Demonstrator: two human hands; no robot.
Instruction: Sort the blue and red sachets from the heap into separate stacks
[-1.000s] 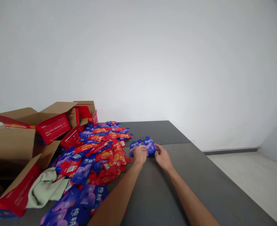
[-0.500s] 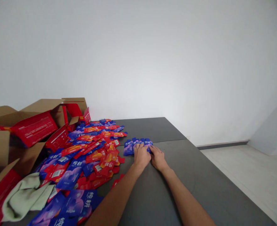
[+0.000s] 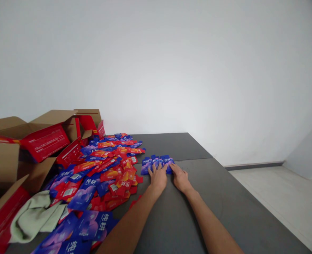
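Note:
On the dark table several flat blue packets [image 3: 146,165] with purple pictures and small top tabs lie overlapping in a row. My left hand [image 3: 159,178] rests on their lower edges with its fingers spread. At the right end of the row, my right hand [image 3: 181,177] touches the last blue packet [image 3: 166,159] with outstretched fingertips, its other fingers partly tucked. Neither hand is wrapped round anything. To the left spreads a loose heap of the same sort of blue packets and red-orange packets [image 3: 124,176].
Open cardboard boxes [image 3: 46,143] with red outsides stand along the left side. A pale green cloth [image 3: 31,218] lies crumpled between them and the heap. The dark table [image 3: 224,211] has a seam across it, and a white wall [image 3: 156,70] rises behind.
My left hand's fingers have spread apart and moved slightly left over the packets. More of the rightmost packet shows between the hands. The whole view has shifted slightly.

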